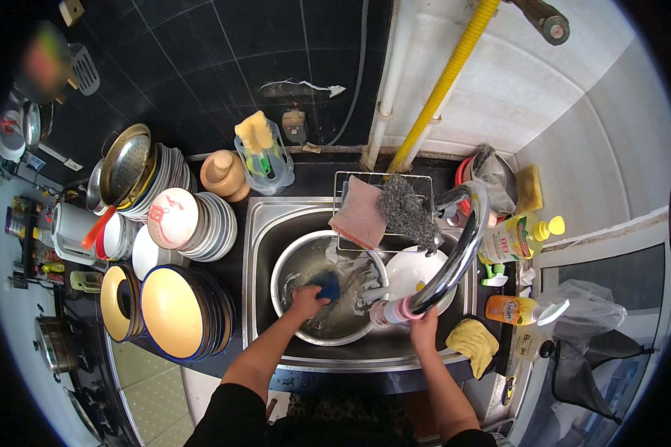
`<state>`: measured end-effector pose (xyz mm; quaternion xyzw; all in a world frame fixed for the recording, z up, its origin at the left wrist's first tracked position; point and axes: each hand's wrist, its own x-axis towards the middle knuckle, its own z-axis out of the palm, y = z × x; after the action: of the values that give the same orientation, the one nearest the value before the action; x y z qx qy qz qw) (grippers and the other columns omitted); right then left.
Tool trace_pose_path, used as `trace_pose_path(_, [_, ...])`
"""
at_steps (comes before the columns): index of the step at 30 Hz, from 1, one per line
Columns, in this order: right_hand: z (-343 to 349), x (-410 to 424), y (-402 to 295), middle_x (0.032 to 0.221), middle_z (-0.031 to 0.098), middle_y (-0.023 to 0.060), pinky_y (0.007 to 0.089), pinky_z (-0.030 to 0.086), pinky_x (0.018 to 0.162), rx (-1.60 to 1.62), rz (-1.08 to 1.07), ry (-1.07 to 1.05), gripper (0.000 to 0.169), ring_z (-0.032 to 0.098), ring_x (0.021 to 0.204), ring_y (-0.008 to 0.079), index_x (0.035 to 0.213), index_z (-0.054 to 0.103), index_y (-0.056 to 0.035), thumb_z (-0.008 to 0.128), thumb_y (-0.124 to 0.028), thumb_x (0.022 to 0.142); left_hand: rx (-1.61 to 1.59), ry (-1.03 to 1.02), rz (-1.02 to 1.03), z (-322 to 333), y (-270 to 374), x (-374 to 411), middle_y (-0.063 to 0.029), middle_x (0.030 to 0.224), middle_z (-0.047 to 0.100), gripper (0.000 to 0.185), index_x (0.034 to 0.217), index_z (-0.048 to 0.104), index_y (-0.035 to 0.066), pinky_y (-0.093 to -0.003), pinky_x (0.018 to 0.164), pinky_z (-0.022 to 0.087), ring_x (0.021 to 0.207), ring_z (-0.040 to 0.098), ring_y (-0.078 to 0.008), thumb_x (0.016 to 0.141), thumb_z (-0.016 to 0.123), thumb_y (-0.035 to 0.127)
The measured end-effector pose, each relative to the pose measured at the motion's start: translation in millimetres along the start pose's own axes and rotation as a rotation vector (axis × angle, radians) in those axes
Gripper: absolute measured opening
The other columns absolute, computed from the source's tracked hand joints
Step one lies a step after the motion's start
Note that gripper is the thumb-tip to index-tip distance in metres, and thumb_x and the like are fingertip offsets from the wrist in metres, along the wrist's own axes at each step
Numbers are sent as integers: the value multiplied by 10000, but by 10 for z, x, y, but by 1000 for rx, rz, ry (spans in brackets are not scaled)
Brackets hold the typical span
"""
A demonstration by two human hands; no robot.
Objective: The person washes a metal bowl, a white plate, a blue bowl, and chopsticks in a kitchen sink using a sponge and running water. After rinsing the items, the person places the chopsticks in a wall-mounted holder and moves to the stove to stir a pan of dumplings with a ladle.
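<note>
My left hand (pixel 307 304) grips a dark blue scrubbing cloth or sponge (pixel 329 284) inside a round metal basin (pixel 275 268). Cloudy water and some foam fill the basin, which sits in the left part of the stainless steel sink (pixel 250 279). Beside the basin, in the sink's right part, lies a white bowl or plate (pixel 405 268). A curved chrome faucet (pixel 472 240) with a pink and white spout end (pixel 394 311) reaches over it. My right hand (pixel 425 331) is just behind that spout end; its fingers are partly hidden, so whether it holds the bowl or the spout is unclear.
A wire rack (pixel 384 250) over the sink's back holds a pink cloth (pixel 359 212) and steel wool (pixel 405 209). Stacked plates (pixel 173 313) and bowls (pixel 173 218) crowd the left counter. Rightward are a yellow cloth (pixel 472 342), a detergent bottle (pixel 511 240) and an orange spray bottle (pixel 509 310).
</note>
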<state>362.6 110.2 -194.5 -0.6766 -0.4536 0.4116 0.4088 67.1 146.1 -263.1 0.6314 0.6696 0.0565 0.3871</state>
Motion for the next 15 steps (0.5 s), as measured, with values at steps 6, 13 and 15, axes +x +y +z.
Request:
trace_pose_path(6, [355,-171,-234,1179,429,163,299,309,930,107,22,-180,564,405,1105,224,1253,287,13,512,19,736,-1064,-141,-248,-255,224,-176,-36,915,583,332,1038,531,52,-245,763,407,832,526,-119,759,642,192])
trace_pose_path(13, [967,-261,-798,1140,475,137,353,304,944,-52,-313,-315,383,433,1088,280,1137,430,-20,492,-17,759,-794,-138,12,-407,563,-493,-42,921,572,280,1037,509,22,-252,771,403,854,500,-97,783,597,99])
trace_pose_path(15, [1094,-229,-927,1153,470,146,372,310,939,-240,-530,-332,340,434,1085,308,1129,445,-21,478,-59,794,-636,-99,158,-453,640,-592,-64,926,573,298,1050,509,13,-251,770,402,846,505,-121,777,594,97])
